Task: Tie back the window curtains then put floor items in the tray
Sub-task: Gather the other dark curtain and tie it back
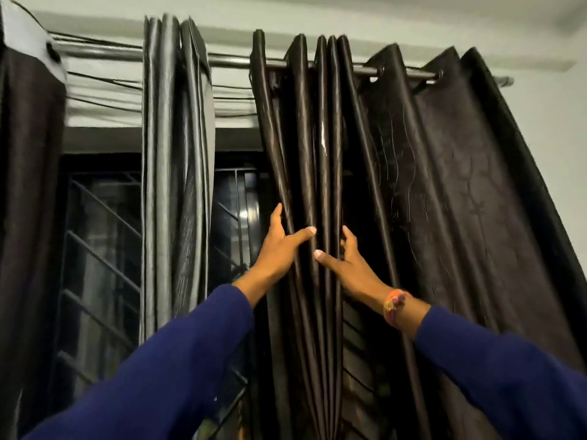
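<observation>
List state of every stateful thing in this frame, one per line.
dark brown curtain: hung on the rod, left folds bunched, right part spread, not tied
grey curtain: bunched, hanging loose
left curtain: hanging at frame edge
left hand: grips the bunched folds from the left
right hand: grips the same folds from the right
window: partly uncovered, grille visible

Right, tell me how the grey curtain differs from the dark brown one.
The grey curtain hangs bunched into one narrow strip, untouched; the dark brown curtain is partly spread to the right, its left folds gathered by the left hand and right hand. Both hang from the same rod.
</observation>
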